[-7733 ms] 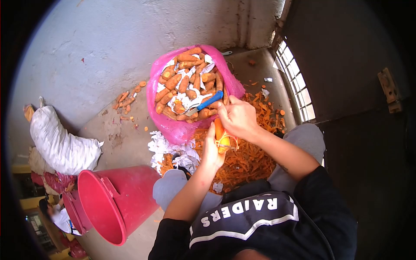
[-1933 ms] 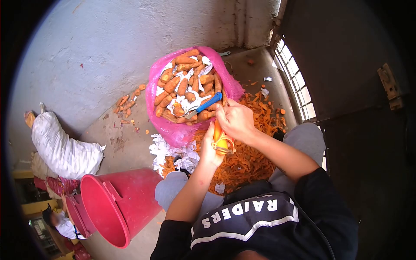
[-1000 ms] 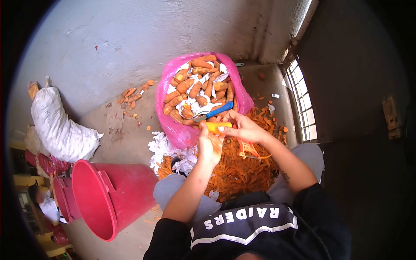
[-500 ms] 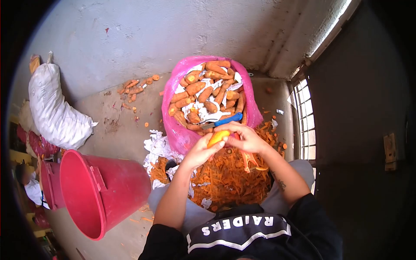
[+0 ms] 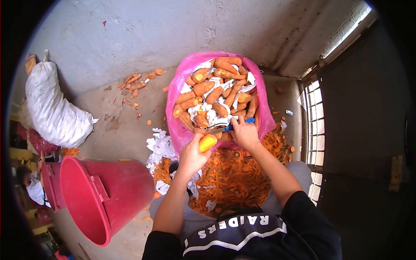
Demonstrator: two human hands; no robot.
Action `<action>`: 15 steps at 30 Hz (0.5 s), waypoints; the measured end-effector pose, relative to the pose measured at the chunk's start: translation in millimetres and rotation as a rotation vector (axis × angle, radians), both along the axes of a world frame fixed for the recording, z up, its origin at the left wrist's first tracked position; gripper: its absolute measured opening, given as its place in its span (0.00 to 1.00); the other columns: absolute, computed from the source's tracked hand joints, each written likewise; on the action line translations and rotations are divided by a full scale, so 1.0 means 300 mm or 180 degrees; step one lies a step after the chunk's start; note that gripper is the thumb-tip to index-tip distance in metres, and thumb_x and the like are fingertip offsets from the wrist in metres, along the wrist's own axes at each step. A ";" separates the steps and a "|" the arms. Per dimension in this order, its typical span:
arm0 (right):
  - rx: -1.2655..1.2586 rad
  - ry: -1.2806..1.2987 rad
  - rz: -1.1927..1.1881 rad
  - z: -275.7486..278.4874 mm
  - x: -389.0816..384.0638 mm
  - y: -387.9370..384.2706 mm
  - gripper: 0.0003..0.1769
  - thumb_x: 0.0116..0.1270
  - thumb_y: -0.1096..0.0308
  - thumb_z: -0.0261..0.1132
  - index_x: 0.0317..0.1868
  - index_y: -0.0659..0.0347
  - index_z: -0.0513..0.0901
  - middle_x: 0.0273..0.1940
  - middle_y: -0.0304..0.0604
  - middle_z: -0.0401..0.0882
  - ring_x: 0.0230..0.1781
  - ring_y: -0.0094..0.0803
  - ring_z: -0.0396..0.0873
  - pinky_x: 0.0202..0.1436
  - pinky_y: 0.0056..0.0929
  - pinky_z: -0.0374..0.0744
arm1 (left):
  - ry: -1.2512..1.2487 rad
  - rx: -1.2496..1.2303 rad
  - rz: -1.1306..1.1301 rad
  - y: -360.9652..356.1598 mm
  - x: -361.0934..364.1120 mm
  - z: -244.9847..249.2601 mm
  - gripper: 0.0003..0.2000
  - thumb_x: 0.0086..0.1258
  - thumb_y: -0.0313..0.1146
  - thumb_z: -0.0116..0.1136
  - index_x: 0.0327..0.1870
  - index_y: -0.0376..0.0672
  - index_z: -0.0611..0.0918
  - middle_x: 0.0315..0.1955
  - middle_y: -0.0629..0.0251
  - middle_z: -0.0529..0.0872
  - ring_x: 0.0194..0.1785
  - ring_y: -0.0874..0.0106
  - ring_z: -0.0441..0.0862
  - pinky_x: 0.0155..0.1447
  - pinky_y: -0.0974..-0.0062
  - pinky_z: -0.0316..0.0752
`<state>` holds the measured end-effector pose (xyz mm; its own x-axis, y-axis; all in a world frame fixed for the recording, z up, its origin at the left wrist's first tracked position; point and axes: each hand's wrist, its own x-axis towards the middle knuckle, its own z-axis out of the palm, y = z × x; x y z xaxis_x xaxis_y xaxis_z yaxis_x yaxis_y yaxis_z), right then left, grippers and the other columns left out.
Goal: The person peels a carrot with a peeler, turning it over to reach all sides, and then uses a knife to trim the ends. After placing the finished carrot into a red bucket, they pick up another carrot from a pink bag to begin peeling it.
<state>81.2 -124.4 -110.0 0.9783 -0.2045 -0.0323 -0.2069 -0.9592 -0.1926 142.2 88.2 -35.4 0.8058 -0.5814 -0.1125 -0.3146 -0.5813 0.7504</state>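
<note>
My left hand [image 5: 193,157] is closed around a peeled carrot [image 5: 208,143], bright yellow-orange, just in front of a pink mesh sack. My right hand [image 5: 245,135] grips a knife [image 5: 228,128] by its blue handle at the sack's near edge. The knife's blade points left, toward the carrot. Unpeeled carrots [image 5: 203,88] mixed with white paper fill the open pink sack [image 5: 173,125]. Beneath my forearms lies a thick heap of carrot peelings [image 5: 234,182]. An orange peeler seen earlier cannot be made out now.
On the left, a large red bin [image 5: 125,182] lies tipped toward me, with another red bin [image 5: 51,184] behind it. A stuffed white sack [image 5: 56,106] leans on the wall. Carrot pieces [image 5: 136,84] and crumpled paper [image 5: 159,147] litter the floor. A person [image 5: 34,188] is at far left.
My right hand has let go of the orange peeler and taken hold of the blue-handled knife lying on the sack's carrots. My left hand, still with the peeled carrot, has moved slightly down and left.
</note>
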 end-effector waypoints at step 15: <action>0.2112 -0.0365 -0.0627 0.252 -0.100 0.003 0.15 0.69 0.55 0.55 0.47 0.56 0.69 0.37 0.55 0.80 0.32 0.54 0.80 0.35 0.48 0.76 | -0.0953 0.0292 0.0021 -0.038 -0.012 0.001 0.14 0.55 0.34 0.65 0.43 0.46 0.79 0.30 0.54 0.85 0.34 0.52 0.83 0.35 0.58 0.76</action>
